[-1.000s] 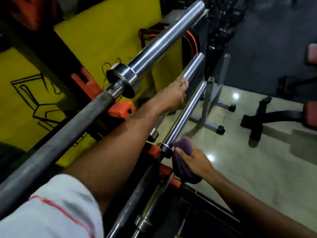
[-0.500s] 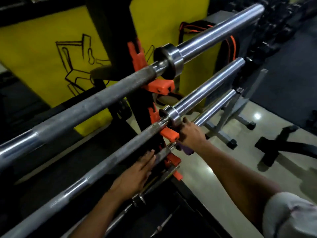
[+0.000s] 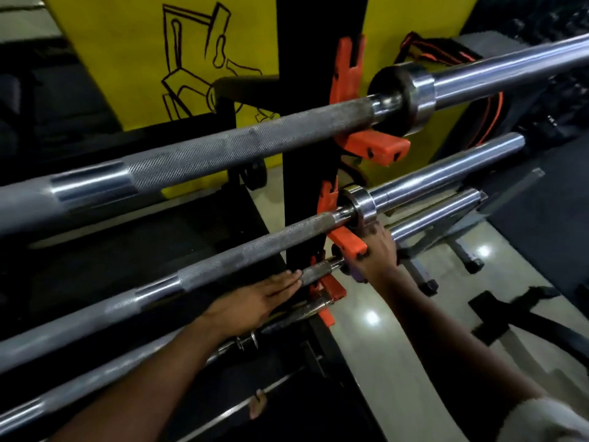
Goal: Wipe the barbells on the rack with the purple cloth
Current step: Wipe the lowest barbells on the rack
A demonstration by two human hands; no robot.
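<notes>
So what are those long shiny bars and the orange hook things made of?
The bars look like steel: the top barbell has a dull grey, crosshatched grip section and a mirror-bright, chrome-looking sleeve that throws back light. The orange hooks look like moulded plastic or plastic-coated metal: flat, matte colour with scuffed dark marks. Which one, the picture can't say.

Yellow wall panel with black line drawing; glossy floor.

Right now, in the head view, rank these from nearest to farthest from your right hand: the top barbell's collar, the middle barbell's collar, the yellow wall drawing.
1. Middle barbell's collar: just above the right hand.
2. Top barbell's collar: higher, slightly right.
3. Yellow wall drawing: upper left, behind the rack.
</notes>
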